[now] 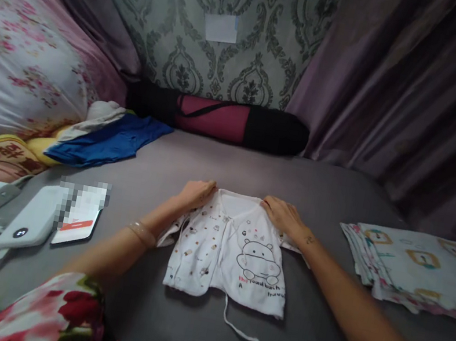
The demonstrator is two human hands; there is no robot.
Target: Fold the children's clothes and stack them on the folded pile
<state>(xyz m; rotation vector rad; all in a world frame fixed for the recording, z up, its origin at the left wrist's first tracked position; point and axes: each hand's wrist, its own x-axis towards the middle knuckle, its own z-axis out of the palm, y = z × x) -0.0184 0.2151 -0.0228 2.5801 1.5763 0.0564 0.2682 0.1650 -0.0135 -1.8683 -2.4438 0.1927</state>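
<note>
Left hand (196, 193) pinches shirt (205, 249) at eleven o'clock; right hand (284, 214) pinches at one; spacing likely keeps it flat.

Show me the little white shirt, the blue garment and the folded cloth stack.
White shirt (231, 247), head view: its front, near the middle.
Blue garment (106, 141), head view: middle of its fabric.
Folded cloth stack (422, 269), head view: its top layer.
</note>
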